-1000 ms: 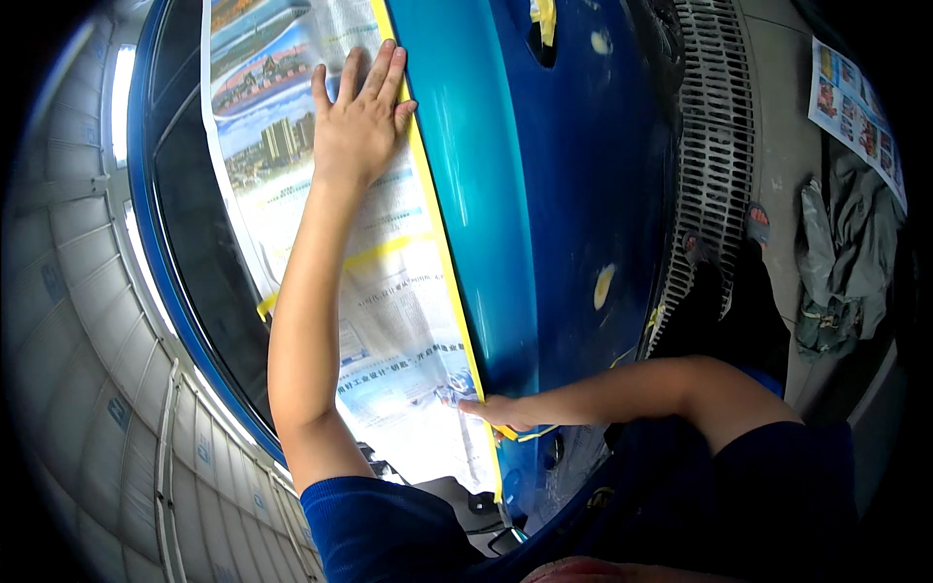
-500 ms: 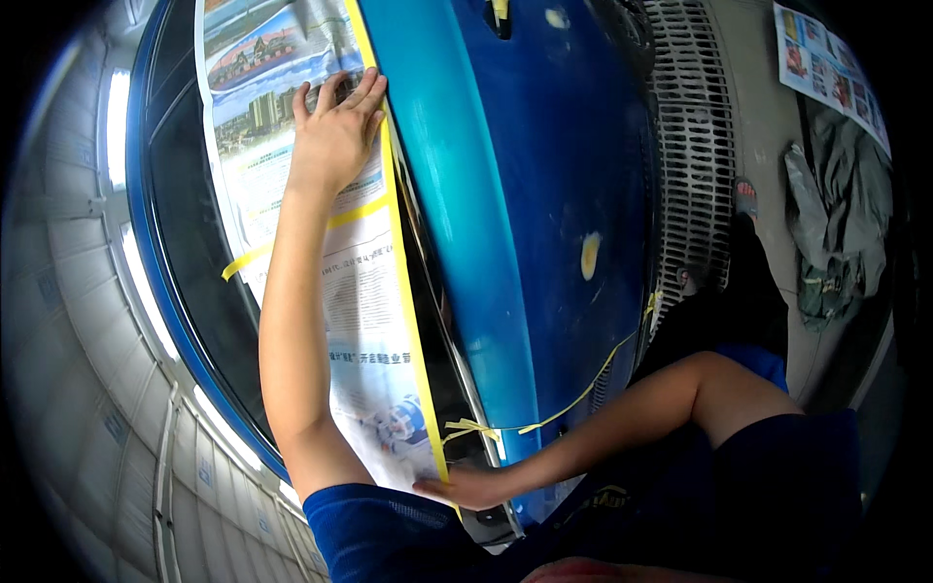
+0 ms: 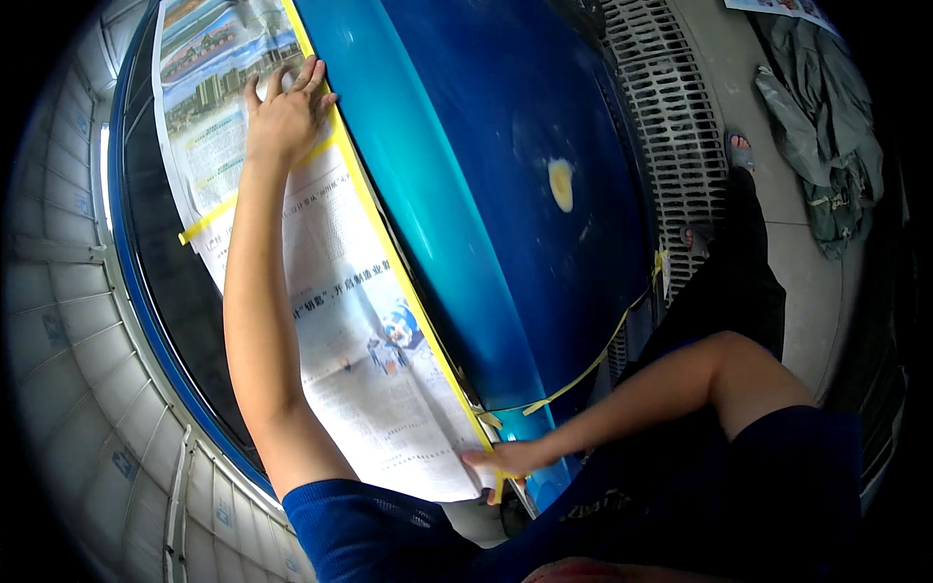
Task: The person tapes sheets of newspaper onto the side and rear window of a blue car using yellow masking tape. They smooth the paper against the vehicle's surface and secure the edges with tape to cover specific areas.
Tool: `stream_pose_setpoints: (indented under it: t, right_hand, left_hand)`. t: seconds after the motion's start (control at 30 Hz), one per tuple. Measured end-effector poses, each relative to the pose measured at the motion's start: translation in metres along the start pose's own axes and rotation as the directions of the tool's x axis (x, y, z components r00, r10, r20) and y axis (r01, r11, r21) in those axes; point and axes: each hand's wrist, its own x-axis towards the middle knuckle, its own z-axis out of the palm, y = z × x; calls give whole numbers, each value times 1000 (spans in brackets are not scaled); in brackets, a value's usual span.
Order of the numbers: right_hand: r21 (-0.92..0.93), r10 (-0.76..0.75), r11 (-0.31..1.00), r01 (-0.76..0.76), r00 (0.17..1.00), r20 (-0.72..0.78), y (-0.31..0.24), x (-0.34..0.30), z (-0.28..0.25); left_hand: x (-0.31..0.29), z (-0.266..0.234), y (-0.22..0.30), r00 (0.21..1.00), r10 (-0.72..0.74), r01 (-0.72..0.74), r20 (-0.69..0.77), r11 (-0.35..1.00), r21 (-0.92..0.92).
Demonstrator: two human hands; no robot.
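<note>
Sheets of newspaper (image 3: 321, 262), edged along the right with yellow masking tape (image 3: 394, 255), lie over the dark window of a blue car (image 3: 486, 185). My left hand (image 3: 289, 117) rests on the paper near the far part of that tape, fingers apart, fingertips at the edge beside the lighter blue strip of bodywork. At the near end of the sheet, my right hand (image 3: 507, 459) grips the taped corner, its thumb side over the paper. Part of its grip is hidden beneath the sheet. Another strip of yellow tape crosses where two sheets meet.
A pale filler patch (image 3: 561, 186) marks the darker blue panel. A thin yellow tape line (image 3: 583, 374) spans the car's near end. Right of the car lie a slotted floor grate (image 3: 680, 126) and a crumpled grey-green cloth (image 3: 821, 136). My sandalled foot (image 3: 739, 153) is by the grate.
The newspaper's taped edge now lies closer against the blue bodywork, narrowing the dark gap. My right hand has the near corner drawn toward the panel. The view has shifted.
</note>
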Motion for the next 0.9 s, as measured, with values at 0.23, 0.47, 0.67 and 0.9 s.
stream_pose_setpoints:
  t: [0.23,0.47,0.67,0.9]
  right_hand:
    - [300,72,946,-118,984,161,-17,-5,-35]
    - [411,71,899,-147,978,195,-6,12,-42]
    - [416,73,899,-140,982,173,-9,16,-38]
    - [425,23,900,-95,985,172,-8,16,-40]
  left_hand:
    - [-38,9,21,998,-44,44,-50,999,3]
    - [-74,5,42,987,-17,18,-159,1000,8]
    - [-118,-10,67,985,-5,-10,-173,996,-87]
    - [-175,-40,96,999,19,-26,-36,980,-195]
